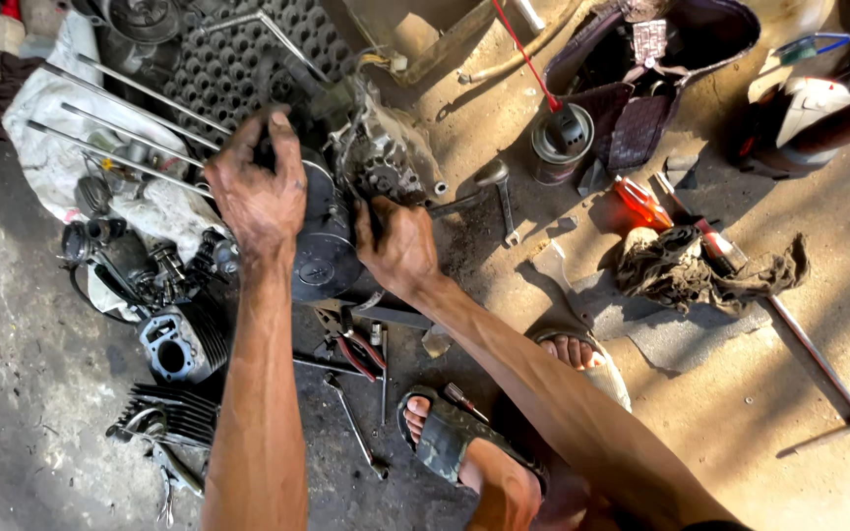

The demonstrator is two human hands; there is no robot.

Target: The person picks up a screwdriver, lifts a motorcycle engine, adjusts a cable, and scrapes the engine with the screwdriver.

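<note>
Head camera looks straight down on a motorcycle engine (341,211) sitting on the oily concrete floor (31,374), gripped from both sides by the person's hands. Left hand (258,187) lies over the engine's round dark side cover (319,246), fingers bent and clamped on its upper edge. Right hand (397,241) is pressed to the cover's opposite side, fingers curled in toward the casing; whether they hold anything small cannot be told.

Just beyond the left hand, four long steel studs (120,123) lie side by side across a white cloth (51,147), running away from the knuckles. Below that wrist sit a finned cylinder (181,342) with its bore facing up and, nearer the camera, a finned cylinder head (171,413). Under the right wrist are red-handled pliers (356,352) and a spanner (356,425), close to the person's sandalled foot (445,433). Outward from the right hand, a kick lever (489,182) sticks out from the engine, then a small tin can (558,146), a red-handled screwdriver (641,202) and a dirty rag (691,265), well apart from the fingers.

Engine's long axis runs from the lower cover up and away toward the gear housing beyond the right hand's fingertips, with the round cover facing up to the camera.
</note>
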